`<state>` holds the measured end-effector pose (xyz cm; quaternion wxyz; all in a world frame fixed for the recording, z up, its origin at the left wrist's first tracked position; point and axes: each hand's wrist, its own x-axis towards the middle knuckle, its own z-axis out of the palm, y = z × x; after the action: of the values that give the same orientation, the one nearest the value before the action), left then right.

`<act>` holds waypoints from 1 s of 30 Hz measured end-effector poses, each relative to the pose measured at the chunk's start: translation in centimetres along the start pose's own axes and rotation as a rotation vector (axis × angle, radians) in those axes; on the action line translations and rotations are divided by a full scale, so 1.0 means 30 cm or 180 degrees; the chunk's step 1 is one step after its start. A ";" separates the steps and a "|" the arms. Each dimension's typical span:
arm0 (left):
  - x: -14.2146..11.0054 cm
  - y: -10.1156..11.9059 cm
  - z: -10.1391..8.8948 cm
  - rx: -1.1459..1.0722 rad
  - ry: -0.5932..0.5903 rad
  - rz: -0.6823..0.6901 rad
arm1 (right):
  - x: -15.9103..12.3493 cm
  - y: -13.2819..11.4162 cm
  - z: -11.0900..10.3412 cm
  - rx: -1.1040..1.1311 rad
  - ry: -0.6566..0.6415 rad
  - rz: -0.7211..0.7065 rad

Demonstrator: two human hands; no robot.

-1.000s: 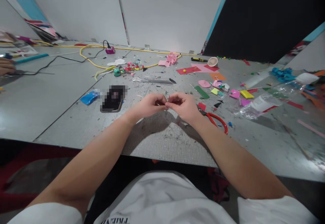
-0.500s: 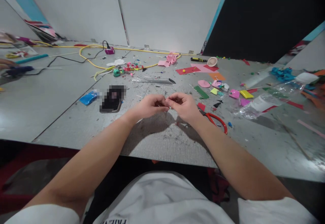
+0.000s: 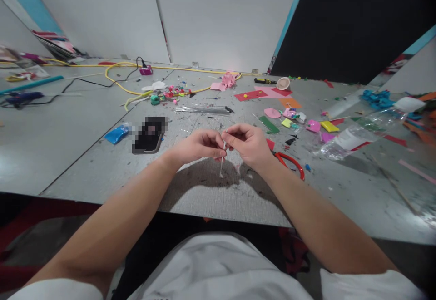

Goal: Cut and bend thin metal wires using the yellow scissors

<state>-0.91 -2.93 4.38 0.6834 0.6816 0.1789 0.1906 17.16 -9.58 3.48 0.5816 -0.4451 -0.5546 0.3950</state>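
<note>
A thin whitish stick or wire (image 3: 221,168) runs down from my fingertips toward the table, its lower end slightly bent; its exact kind is unclear. My left hand (image 3: 203,146) pinches it between thumb and fingers. Just above, my right hand (image 3: 248,142) is closed around its upper part with thumb and forefinger. The two hands nearly touch. Beside my right wrist lie red-handled scissors or pliers (image 3: 292,160), partly hidden by that hand. A bundle of thin silvery wires (image 3: 200,110) rests beyond my hands.
To the left are a phone (image 3: 150,136) and a blue packet (image 3: 116,134). A clear plastic bottle (image 3: 354,139) lies at right, near coloured clay packets (image 3: 329,126) and paper scraps. A yellow cable (image 3: 117,80) runs along the back. The table's front edge is close to my body.
The stick between my hands now hangs downward in plain view; before, it was hardly visible. My fingers have shifted slightly. At far left, another person's hand has left the glue-gun-like blue tool.
</note>
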 end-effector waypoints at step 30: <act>0.027 -0.062 -0.020 0.1713 0.0426 0.0242 | 0.014 0.091 -0.037 -0.0863 -0.0207 -0.0436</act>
<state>-0.49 -2.00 2.53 0.4569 0.8307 0.2421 0.2063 18.38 -8.46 1.01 0.5235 -0.4676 -0.6505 0.2901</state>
